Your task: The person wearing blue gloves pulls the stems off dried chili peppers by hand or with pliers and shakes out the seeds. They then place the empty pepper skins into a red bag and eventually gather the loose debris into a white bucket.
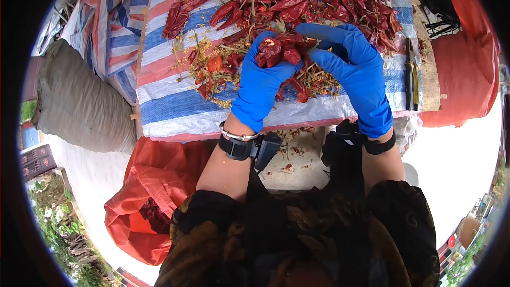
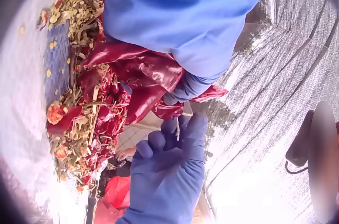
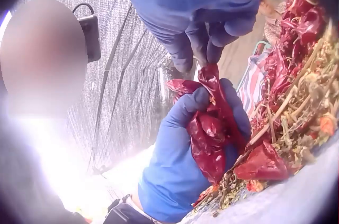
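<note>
My blue-gloved left hand [image 1: 265,85] grips a bunch of dried red chili peppers [image 1: 271,53] over the pile's near edge. In the right wrist view, its thumb and fingers wrap round the wrinkled chilies [image 3: 212,134], whose upper ends stick out. The gloved right hand [image 1: 350,61] is just to the right, its thumb and forefinger apart and bent toward the bunch. Its fingertips [image 3: 183,61] come right to the top of one chili. A thin pale stem [image 2: 178,130] shows by the right hand's fingers in the left wrist view.
A heap of dried chilies [image 1: 297,0] with loose seeds and stems [image 1: 212,56] lies on a striped sheet [image 1: 175,109]. Pliers [image 1: 411,77] lie at its right. Red bags [image 1: 159,180] stand lower left and at right [image 1: 462,74]; a stuffed grey sack [image 1: 79,101] stands left.
</note>
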{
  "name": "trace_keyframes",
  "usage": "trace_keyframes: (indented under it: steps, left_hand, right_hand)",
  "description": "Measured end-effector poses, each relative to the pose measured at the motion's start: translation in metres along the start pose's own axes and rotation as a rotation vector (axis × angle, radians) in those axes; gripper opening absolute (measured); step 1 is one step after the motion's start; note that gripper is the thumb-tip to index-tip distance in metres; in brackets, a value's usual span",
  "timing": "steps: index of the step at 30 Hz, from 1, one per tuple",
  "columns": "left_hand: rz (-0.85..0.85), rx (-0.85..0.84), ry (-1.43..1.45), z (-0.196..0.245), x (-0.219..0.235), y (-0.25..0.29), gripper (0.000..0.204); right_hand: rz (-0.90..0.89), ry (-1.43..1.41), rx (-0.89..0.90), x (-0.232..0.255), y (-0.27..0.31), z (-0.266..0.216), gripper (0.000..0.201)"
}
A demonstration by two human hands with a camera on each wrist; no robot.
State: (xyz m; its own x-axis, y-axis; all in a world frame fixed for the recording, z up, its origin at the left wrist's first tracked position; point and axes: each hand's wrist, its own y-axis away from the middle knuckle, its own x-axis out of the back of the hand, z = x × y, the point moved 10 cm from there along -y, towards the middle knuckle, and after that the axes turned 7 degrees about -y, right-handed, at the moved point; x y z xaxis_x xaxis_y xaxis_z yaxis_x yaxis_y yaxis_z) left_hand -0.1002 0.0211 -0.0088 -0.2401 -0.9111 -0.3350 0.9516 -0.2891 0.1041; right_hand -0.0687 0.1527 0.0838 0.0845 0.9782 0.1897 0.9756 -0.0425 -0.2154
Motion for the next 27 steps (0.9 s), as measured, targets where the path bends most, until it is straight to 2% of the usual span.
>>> trace_keyframes:
  steps: [2,4,5,7,8,10,11,12,14,17,18,20,21,22,23,27]
  left_hand:
    - [0.010,0.021,-0.016,-0.004,-0.002,0.000,0.055]
    - [-0.011,0.027,-0.058,-0.004,-0.009,0.001,0.062]
    - [-0.013,0.030,-0.059,-0.002,-0.010,0.003,0.062]
    - [-0.062,0.083,-0.016,-0.003,-0.016,0.006,0.064]
    - [-0.065,0.085,-0.017,-0.004,-0.017,0.007,0.064]
    - [-0.084,0.008,0.123,0.001,-0.020,0.007,0.065]
    - [-0.087,0.007,0.123,-0.001,-0.021,0.007,0.065]
    - [-0.089,-0.009,0.108,-0.002,-0.020,0.007,0.065]
    - [-0.094,-0.026,0.091,0.000,-0.020,0.007,0.065]
    - [-0.151,-0.038,0.148,0.003,-0.024,0.009,0.067]
    - [-0.113,0.007,0.186,-0.001,-0.023,0.009,0.065]
    - [-0.074,0.048,0.223,-0.004,-0.023,0.009,0.064]
    - [-0.081,0.048,0.138,-0.003,-0.025,0.008,0.062]
    - [-0.090,0.047,0.053,-0.004,-0.028,0.008,0.061]
    - [-0.081,-0.040,-0.060,0.002,-0.030,0.008,0.057]
    - [-0.062,-0.129,-0.037,0.005,-0.035,0.015,0.057]
  right_hand:
    - [0.045,-0.085,0.065,-0.001,0.000,0.012,0.018]
    - [0.083,-0.159,0.206,0.005,0.001,0.008,0.016]
    - [0.085,-0.159,0.203,0.007,0.003,0.008,0.016]
    - [0.113,-0.273,-0.161,0.009,0.003,0.033,0.010]
    - [0.117,-0.273,-0.163,0.011,0.004,0.035,0.010]
    - [0.045,-0.799,-0.484,-0.009,0.012,0.068,0.009]
    - [0.061,-1.023,-0.530,-0.019,0.017,0.074,0.013]
    - [0.064,-1.023,-0.529,-0.019,0.017,0.077,0.013]
    - [-0.101,-1.418,-0.678,-0.045,0.022,0.075,0.014]
    - [-0.126,-1.512,-0.707,-0.052,0.024,0.075,0.012]
    - [-0.126,-1.513,-0.705,-0.051,0.024,0.074,0.012]
    - [0.154,-0.829,-0.416,-0.004,0.012,0.076,0.010]
    - [0.150,-0.829,-0.415,-0.006,0.010,0.074,0.010]
    - [0.242,-0.529,-0.211,0.013,0.005,0.058,0.009]
    - [0.329,-0.226,-0.009,0.026,0.005,0.036,0.009]
    - [0.306,-0.113,0.018,0.019,0.009,0.031,0.006]
